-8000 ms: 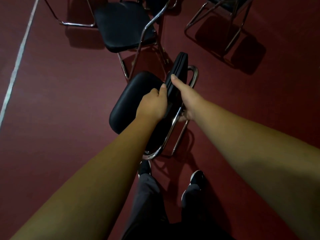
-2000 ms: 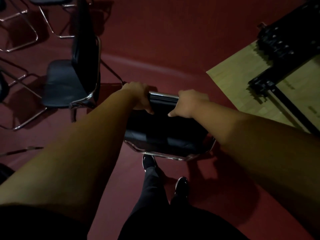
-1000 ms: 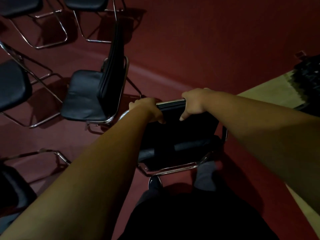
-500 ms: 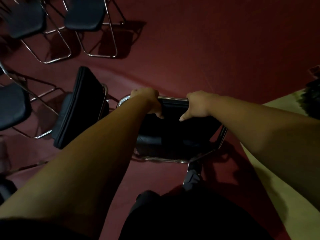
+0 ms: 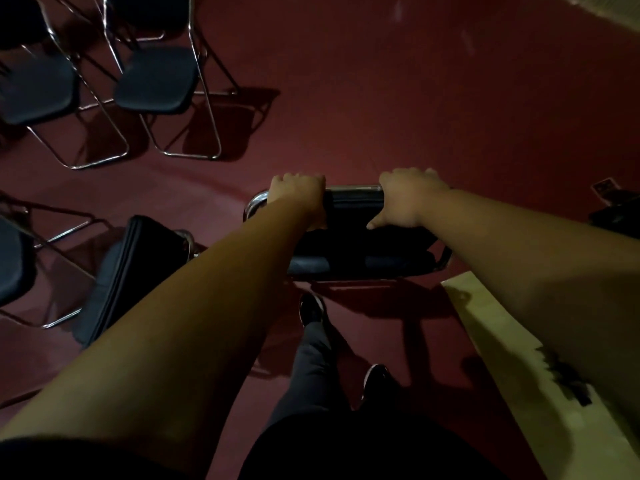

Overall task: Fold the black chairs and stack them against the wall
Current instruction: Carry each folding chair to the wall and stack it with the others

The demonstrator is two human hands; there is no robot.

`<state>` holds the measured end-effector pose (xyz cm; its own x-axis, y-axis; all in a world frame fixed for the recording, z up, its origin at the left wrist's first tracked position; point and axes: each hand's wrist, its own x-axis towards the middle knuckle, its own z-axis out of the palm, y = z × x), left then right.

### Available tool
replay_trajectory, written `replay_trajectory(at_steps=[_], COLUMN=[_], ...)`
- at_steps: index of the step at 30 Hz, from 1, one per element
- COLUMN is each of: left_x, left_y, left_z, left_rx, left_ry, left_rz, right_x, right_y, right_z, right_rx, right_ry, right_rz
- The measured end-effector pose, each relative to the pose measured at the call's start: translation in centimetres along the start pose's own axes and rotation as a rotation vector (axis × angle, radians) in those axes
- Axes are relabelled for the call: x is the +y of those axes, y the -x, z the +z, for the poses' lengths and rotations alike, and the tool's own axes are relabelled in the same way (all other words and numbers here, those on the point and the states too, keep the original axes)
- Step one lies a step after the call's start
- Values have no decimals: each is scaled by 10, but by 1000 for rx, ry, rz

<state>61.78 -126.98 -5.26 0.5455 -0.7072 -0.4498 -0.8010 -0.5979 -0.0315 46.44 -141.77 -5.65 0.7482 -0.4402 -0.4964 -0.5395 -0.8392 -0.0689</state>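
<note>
Against half a second ago, the view has shifted. At the left edge, a black chair [image 5: 14, 261] shows more of its seat. The two open chairs [image 5: 156, 81] at the top left now sit lower in the view, with their chrome legs in full sight. The nearest unfolded chair [image 5: 121, 278], its backrest seen edge-on, has slid down and to the left. The left hand [image 5: 298, 195] and right hand [image 5: 408, 199] keep the places and the grip they had. Below them the feet have changed: a left shoe [image 5: 311, 306] is forward now and a right shoe [image 5: 375, 379] trails behind. The pale wooden flooring [image 5: 502, 358] starts lower at the right, and the right forearm covers more of it.

The folded chair [image 5: 360, 247] is in front of the person's feet, over the red floor [image 5: 381, 98] and close to where the wooden flooring begins. Whether its lower frame touches the floor cannot be told. It is upright, with its chrome top rail [image 5: 353, 190] uppermost and running left to right across the view. Its black padded face is turned toward the person. Both hands clasp that rail, left hand near the rail's left bend and right hand further along. The fingers are curled over the far side and the thumbs lie on the near pad. A dark object [image 5: 613, 213] lies at the right edge.
</note>
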Motion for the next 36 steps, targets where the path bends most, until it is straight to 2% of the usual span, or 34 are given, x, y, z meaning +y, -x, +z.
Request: replay_trajectory(at_steps=[2, 7, 18, 23, 25, 30, 36], left_x=[-7, -50, -156, -184, -189, -174, -133], left_y=[-29, -98, -194, -217, -228, -265, -333], left_z=[-11, -27, -45, -53, -58, -72, -101], left_rx=[14, -17, -31, -116, -141, -183, -267], left_ry=[-9, 12, 153, 201, 210, 220, 223], left_rz=[21, 53, -11, -70, -94, -143, -204], right_x=[3, -18, -73, -73, -65, -35, 34], right_y=[-20, -80, -209, -252, -270, -307, -362], right_z=[-7, -31, -105, -139, -153, -160, -183], right_rx=[40, -28, 44, -150, -213, -207, -295], right_ry=[-12, -76, 21, 60, 88, 85, 27], right_rz=[20, 112, 92, -46, -65, -73, -182])
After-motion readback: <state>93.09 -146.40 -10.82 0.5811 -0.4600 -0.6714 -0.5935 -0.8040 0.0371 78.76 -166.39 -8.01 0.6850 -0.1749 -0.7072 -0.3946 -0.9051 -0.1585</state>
